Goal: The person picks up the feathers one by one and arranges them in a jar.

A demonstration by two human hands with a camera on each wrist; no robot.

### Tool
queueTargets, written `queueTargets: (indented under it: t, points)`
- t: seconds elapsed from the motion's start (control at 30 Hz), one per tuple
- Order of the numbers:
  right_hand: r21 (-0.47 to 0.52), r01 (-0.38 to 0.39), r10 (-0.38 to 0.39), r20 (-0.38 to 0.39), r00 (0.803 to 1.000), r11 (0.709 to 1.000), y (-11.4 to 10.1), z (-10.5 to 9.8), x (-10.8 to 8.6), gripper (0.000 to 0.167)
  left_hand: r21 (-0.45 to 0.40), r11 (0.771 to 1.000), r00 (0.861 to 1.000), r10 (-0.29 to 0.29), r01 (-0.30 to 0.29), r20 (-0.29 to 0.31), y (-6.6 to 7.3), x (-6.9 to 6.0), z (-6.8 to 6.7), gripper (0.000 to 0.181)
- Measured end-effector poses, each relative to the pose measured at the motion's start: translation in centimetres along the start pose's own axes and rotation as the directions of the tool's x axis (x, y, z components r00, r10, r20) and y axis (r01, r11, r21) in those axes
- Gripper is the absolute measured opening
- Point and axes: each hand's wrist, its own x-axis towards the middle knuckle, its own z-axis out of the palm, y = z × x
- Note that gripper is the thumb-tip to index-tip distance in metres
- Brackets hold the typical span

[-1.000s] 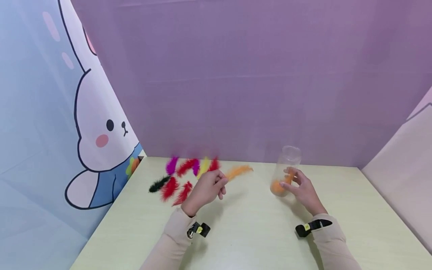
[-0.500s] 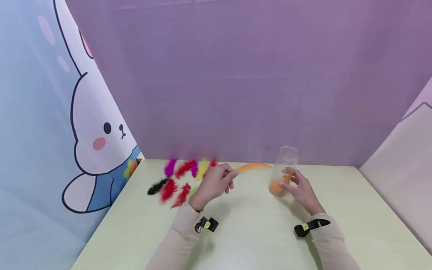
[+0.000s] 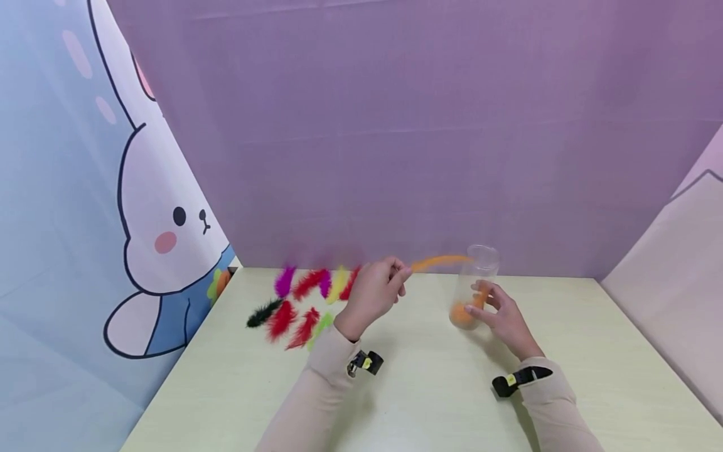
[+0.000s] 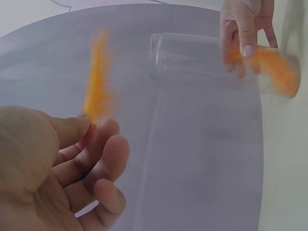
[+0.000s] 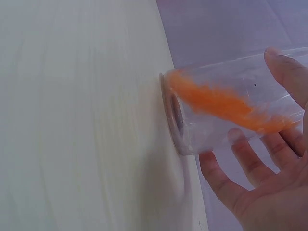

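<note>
My left hand (image 3: 375,290) pinches an orange feather (image 3: 440,260) by one end between thumb and forefinger. The feather's tip reaches toward the mouth of a clear jar (image 3: 482,267); in the left wrist view a gap separates the held feather (image 4: 97,77) from the rim. My right hand (image 3: 508,318) grips the jar around its lower side, thumb and fingers on opposite sides. The jar stands on the table, tilted slightly. Inside it, another orange feather (image 5: 211,101) lies against the wall near the bottom.
Several loose feathers lie on the left of the table (image 3: 429,389): a black feather (image 3: 264,312), a purple feather (image 3: 285,281), a yellow feather (image 3: 337,285), a green feather (image 3: 321,329) and some red ones (image 3: 281,320). A purple cloth (image 3: 429,138) hangs behind the table.
My left hand has moved right and up, carrying the orange feather from beside the pile to the jar's mouth. The right hand and jar stay in nearly the same place.
</note>
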Motion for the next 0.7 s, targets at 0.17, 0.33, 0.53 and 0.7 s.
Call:
queueTargets:
  t: [0.17, 0.33, 0.53, 0.7]
  points:
    - [-0.004, 0.000, 0.001, 0.003, 1.000, 1.000, 0.0, 0.0, 0.0, 0.070, 0.071, 0.996, 0.995, 0.056, -0.050, -0.083, 0.6, 1.0, 0.5, 0.018]
    - [-0.002, -0.003, 0.003, 0.004, 1.000, 1.000, -0.2, 0.0, -0.1, 0.069, 0.125, 0.988, 0.979, 0.107, -0.086, -0.171, 1.2, 1.8, 0.8, 0.017]
    - [-0.007, 0.003, -0.003, 0.003, 1.000, 1.000, -0.3, 0.0, -0.1, 0.068, 0.192, 0.978, 0.971, 0.120, -0.080, -0.207, 2.0, 2.4, 1.1, 0.017]
    - [-0.006, -0.007, 0.007, 0.003, 1.000, 1.000, -0.4, 0.0, -0.2, 0.069, 0.228, 0.969, 0.971, 0.141, -0.096, -0.191, 2.5, 3.0, 1.6, 0.018]
